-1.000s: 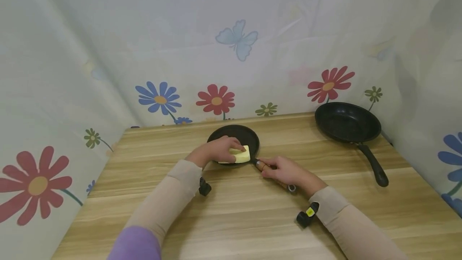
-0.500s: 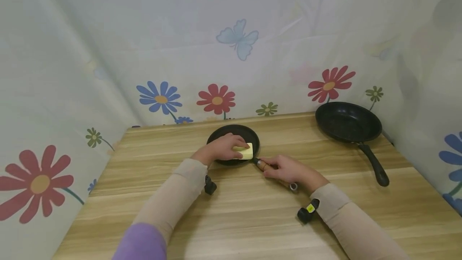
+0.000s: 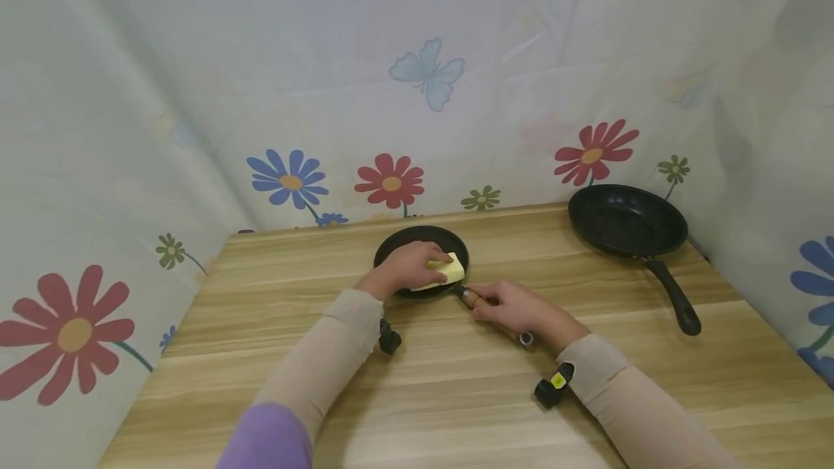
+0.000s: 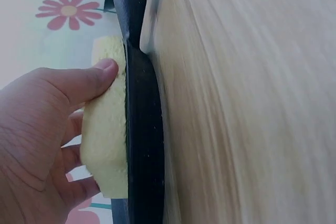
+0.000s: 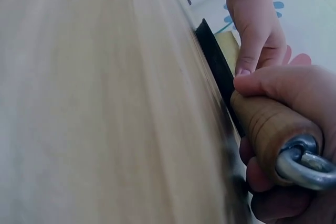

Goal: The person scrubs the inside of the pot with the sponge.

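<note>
The head view looks forward and down from above, taking in most. Close and low, both wrist views skim the pale-brown wood-grain tabletop (image 3: 443, 396), at 3 o'clock in the left, 9 in the right, sharing the round black wooden-handled pan (image 4: 144, 140).

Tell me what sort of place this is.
Probably a makeshift work corner, not a fitted kitchen: creased, flower-printed sheeting rises behind and beside a wood-grain table that holds a small pan and a larger pan.
</note>
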Available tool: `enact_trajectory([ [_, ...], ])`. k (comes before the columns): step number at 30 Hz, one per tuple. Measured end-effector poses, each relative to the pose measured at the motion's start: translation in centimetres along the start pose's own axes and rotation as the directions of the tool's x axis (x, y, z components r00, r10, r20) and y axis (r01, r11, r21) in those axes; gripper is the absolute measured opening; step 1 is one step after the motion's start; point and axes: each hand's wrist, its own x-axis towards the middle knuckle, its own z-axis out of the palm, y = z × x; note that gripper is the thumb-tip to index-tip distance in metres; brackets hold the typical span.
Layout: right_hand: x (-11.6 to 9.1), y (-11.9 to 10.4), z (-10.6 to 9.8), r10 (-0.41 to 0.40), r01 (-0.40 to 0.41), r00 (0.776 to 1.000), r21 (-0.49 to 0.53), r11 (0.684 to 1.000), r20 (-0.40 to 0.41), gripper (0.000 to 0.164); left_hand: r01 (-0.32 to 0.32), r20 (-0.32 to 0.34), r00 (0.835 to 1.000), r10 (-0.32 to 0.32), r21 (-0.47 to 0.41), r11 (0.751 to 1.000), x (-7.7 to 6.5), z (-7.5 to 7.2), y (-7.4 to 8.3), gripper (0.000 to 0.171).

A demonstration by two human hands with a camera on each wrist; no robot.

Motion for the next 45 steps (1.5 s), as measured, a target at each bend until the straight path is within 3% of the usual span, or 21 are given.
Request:
enact_trajectory([
  [5, 0.0, -0.3, 0.3, 0.013, -0.013, 1.0, 0.01, 1.0, -0.024, 0.052, 0.019, -0.024, 1.0, -0.019, 0.004, 1.0, -0.2, 0.1, 0.3, 0.048],
  [13, 0.0, -0.4, 0.4, 0.056, -0.056, 0.997, 0.003, 0.998, -0.047, 0.051, 0.113, -0.092, 0.99, -0.103, 0.12, 0.986, -0.2, 0.5, 0.7, 0.047],
  [24, -0.2, -0.7, 0.3, 0.069, -0.069, 0.996, -0.003, 0.998, -0.061, 0.05, 0.036, -0.05, 0.998, -0.036, -0.002, 0.999, -0.7, -0.2, 0.6, 0.044],
  [34, -0.2, -0.8, 0.5, 0.071, -0.073, 0.995, -0.024, 0.997, -0.064, 0.051, -0.018, -0.042, 0.999, 0.015, -0.059, 0.998, -1.3, -0.1, 0.3, 0.042],
  [45, -0.1, -1.2, 0.7, 0.083, -0.085, 0.995, -0.031, 0.996, -0.062, 0.051, 0.02, -0.025, 0.999, -0.023, -0.115, 0.993, -1.9, -0.5, 0.5, 0.043],
])
